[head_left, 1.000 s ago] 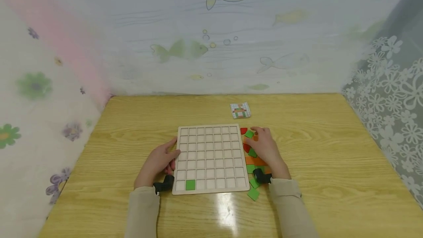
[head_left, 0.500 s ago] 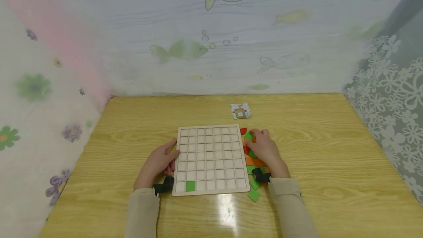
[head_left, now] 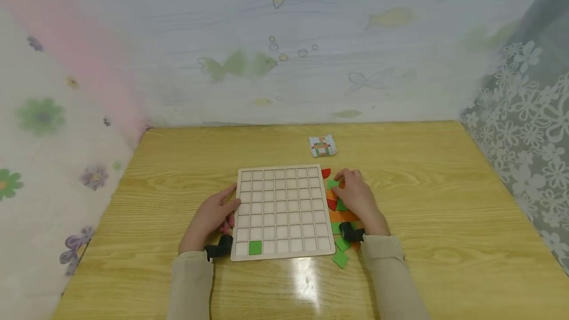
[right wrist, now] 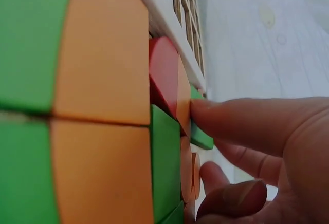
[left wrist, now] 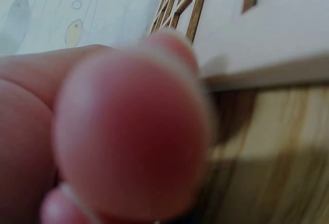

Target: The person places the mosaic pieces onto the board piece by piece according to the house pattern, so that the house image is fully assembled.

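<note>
Grid board [head_left: 281, 206] lies flat on the bench [head_left: 155, 186] in the head view, its cells bare but for one seated tile [head_left: 255, 247], green, in the nearest row, second from the left. The left hand [head_left: 214, 215] is loosely spread at the left edge, thumb tip on the rim; light, steady pressure there should be enough to stop the board sliding. The right hand [head_left: 357, 196] is over a heap of loose tiles [head_left: 336, 217] beside the right edge, thumb and forefinger slightly apart about a green tile [head_left: 333, 183]; whether they have hold of it I cannot tell. Taking that tile by opposite edges and lifting it straight up would probably spare its neighbours a nudge. Past the board lies a small picture card [head_left: 322, 146]. The bench has pale yellow wood grain and a bright glare in front of the board; beyond it hangs a pale backdrop [head_left: 178, 88] with painted fish, flowers pattern the left side, and a lacy white curtain [head_left: 533, 147] hangs at the right. The left wrist view is mostly a blurred fingertip [left wrist: 133, 136], with the board's pale edge and the bench's streaky grain behind. In the right wrist view the thumb [right wrist: 247, 118] reaches the green tile's edge, and orange tiles [right wrist: 103, 175] crowd close, so a narrow pinch seems wise.
</note>
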Motion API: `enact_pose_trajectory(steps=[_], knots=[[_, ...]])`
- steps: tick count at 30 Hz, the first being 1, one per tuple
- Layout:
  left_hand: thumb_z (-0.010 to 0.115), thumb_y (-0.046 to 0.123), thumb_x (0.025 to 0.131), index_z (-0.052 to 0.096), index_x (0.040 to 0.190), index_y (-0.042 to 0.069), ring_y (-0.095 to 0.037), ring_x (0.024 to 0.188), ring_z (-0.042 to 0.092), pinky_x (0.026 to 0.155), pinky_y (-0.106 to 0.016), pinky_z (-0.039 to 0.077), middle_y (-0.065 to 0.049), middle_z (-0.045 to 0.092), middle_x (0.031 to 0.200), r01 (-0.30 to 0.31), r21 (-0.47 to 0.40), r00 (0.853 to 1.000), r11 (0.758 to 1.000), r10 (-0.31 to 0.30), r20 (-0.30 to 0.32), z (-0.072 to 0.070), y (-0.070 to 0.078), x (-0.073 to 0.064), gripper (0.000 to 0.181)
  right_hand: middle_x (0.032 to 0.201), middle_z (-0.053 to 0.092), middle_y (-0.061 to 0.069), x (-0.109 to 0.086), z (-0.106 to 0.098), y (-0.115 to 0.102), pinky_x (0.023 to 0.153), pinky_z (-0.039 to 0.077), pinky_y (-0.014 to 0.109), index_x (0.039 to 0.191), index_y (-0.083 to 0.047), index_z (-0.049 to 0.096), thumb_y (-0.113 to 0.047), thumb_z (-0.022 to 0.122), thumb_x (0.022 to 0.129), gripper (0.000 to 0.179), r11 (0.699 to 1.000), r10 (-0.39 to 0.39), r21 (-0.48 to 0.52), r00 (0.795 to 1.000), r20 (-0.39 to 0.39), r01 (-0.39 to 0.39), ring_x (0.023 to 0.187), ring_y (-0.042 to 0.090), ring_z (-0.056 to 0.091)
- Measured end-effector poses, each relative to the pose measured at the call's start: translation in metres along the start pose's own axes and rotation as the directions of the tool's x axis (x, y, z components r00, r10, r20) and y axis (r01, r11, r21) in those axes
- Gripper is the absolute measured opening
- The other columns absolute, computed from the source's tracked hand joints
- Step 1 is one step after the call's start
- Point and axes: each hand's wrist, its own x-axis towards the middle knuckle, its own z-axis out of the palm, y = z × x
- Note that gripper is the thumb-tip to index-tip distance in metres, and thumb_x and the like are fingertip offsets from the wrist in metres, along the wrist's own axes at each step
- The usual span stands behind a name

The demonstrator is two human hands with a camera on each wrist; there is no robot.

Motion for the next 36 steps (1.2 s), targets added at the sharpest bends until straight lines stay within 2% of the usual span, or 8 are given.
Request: enact_pose_trajectory(steps=[8, 19, 25, 28, 31, 36], knots=[[0.053, 0.037, 0.089, 0.031, 0.137, 0.036, -0.021, 0.039, 0.05, 0.041, -0.037, 0.046, -0.014, 0.057, 0.056, 0.002, -0.008, 1.0, 1.0, -0.002, -0.004, -0.001, -0.002, 0.004, 0.053, 0.094, 0.056, 0.006, 0.004, 0.002, -0.002, 0.075, 0.041, 0.036, 0.099, -0.008, 0.056, -0.017, 0.065, 0.082, 0.022, 0.994, -0.106, 0.008, 0.994, 0.001, 0.106, 0.083, 0.021, 0.049], [0.053, 0.038, 0.088, 0.03, 0.137, 0.038, -0.022, 0.04, 0.051, 0.041, -0.037, 0.046, -0.014, 0.057, 0.057, -0.011, -0.012, 1.0, 1.0, 0.011, 0.017, -0.005, -0.011, 0.017, 0.053, 0.091, 0.059, 0.005, 0.008, 0.007, -0.006, 0.071, 0.043, 0.037, 0.103, -0.011, 0.059, -0.019, 0.061, 0.085, 0.02, 0.987, -0.161, -0.026, 0.987, -0.003, 0.161, 0.079, 0.021, 0.051], [0.053, 0.037, 0.089, 0.032, 0.137, 0.036, -0.021, 0.041, 0.05, 0.041, -0.035, 0.045, -0.015, 0.057, 0.058, -0.021, -0.046, 0.999, 0.999, 0.023, 0.028, 0.0, -0.01, 0.013, 0.053, 0.09, 0.057, 0.002, 0.003, 0.003, -0.008, 0.065, 0.042, 0.032, 0.106, -0.014, 0.059, -0.024, 0.057, 0.088, 0.021, 0.986, -0.164, -0.002, 0.986, 0.005, 0.164, 0.076, 0.019, 0.049], [0.053, 0.037, 0.089, 0.031, 0.137, 0.035, -0.02, 0.04, 0.05, 0.041, -0.036, 0.046, -0.014, 0.057, 0.058, -0.026, -0.046, 0.999, 0.999, 0.028, 0.029, 0.004, -0.009, 0.009, 0.053, 0.092, 0.057, 0.0, -0.002, 0.001, -0.011, 0.064, 0.043, 0.031, 0.107, -0.015, 0.06, -0.026, 0.057, 0.088, 0.022, 0.983, -0.183, 0.034, 0.983, 0.021, 0.183, 0.077, 0.017, 0.051], [0.053, 0.036, 0.089, 0.03, 0.138, 0.034, -0.02, 0.04, 0.05, 0.041, -0.036, 0.046, -0.013, 0.057, 0.057, -0.026, -0.032, 0.999, 0.999, 0.026, 0.018, 0.007, -0.01, 0.004, 0.054, 0.091, 0.058, -0.001, -0.008, 0.001, -0.017, 0.063, 0.045, 0.031, 0.108, -0.015, 0.061, -0.025, 0.058, 0.087, 0.023, 0.97, -0.218, 0.127, 0.973, 0.071, 0.208, 0.074, 0.018, 0.055], [0.053, 0.036, 0.089, 0.03, 0.138, 0.033, -0.02, 0.04, 0.05, 0.041, -0.035, 0.045, -0.013, 0.057, 0.057, -0.009, -0.029, 1.0, 1.0, 0.009, -0.001, 0.011, -0.013, -0.005, 0.054, 0.085, 0.059, 0.0, -0.018, 0.009, -0.031, 0.06, 0.047, 0.032, 0.108, -0.015, 0.062, -0.023, 0.057, 0.088, 0.022, 0.937, -0.277, 0.263, 0.947, 0.162, 0.229, 0.066, 0.021, 0.059]])
